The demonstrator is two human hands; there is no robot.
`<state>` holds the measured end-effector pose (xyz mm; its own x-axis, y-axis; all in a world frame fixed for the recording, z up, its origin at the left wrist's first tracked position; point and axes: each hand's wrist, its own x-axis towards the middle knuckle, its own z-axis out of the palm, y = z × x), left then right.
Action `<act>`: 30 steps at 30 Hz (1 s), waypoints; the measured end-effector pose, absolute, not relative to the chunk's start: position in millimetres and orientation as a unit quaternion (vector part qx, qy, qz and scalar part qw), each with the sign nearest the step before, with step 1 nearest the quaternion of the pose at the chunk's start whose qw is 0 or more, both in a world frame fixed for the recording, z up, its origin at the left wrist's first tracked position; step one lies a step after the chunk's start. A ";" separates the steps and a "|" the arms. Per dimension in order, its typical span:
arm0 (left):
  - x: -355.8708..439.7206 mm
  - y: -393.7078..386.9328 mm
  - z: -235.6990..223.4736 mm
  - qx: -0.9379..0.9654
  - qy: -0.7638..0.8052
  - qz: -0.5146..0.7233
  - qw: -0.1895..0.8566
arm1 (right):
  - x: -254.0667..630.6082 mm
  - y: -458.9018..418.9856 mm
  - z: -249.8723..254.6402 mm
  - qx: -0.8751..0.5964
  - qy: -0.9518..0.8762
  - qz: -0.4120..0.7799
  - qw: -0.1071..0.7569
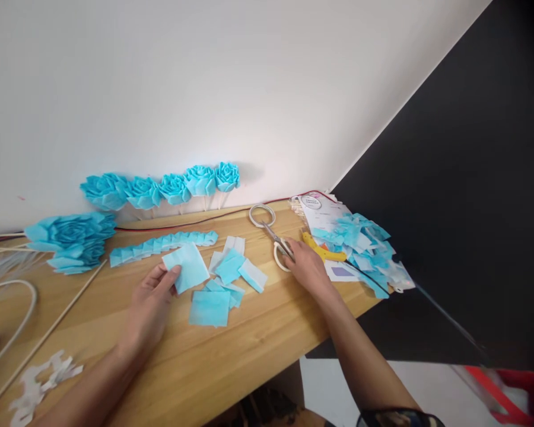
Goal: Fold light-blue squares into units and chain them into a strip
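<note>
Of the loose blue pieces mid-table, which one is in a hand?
The pale blue square pinched in the left hand. The other pieces lie in a loose cluster on the wooden table, with no hand holding them.

The paper square (189,267) you hold is pale sky blue; the paper flowers (200,179) before you show a stronger turquoise. You have white handles on your scissors (269,229), yellow on the glue gun (326,253), streaky tan grain across your table (253,338) and a plain white wall (160,77).
</note>
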<state>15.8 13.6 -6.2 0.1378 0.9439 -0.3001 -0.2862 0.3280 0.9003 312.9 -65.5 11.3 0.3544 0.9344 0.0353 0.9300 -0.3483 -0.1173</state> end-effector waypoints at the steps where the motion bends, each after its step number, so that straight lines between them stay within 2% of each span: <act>1: 16.5 13.7 -5.8 0.349 0.476 0.462 0.662 | 313.1 -67.5 12.2 -0.820 -0.568 0.023 0.065; 4: 17.0 14.4 -6.3 0.345 0.495 0.466 0.647 | 314.4 -82.6 15.0 -0.809 -0.581 0.035 0.084; 10: 14.0 16.5 -14.2 0.346 0.499 0.464 0.645 | 317.5 -103.9 29.7 -0.781 -0.616 0.093 0.036; 12: 13.6 17.2 -16.4 0.346 0.499 0.463 0.645 | 318.7 -91.0 36.8 -0.760 -0.642 0.087 0.038; 14: 13.7 17.6 -17.6 0.347 0.497 0.463 0.646 | 320.5 -67.4 41.6 -0.756 -0.651 0.016 0.064; 17: 14.1 17.8 -17.7 0.344 0.495 0.464 0.649 | 325.5 -22.0 40.6 -0.711 -0.699 -0.026 0.068; 22: 14.0 18.0 -18.3 0.344 0.487 0.462 0.657 | 337.0 32.5 23.8 -0.666 -0.745 -0.026 0.023; 30: 12.2 18.3 -22.1 0.352 0.489 0.459 0.653 | 347.7 41.0 8.8 -0.687 -0.726 -0.027 0.020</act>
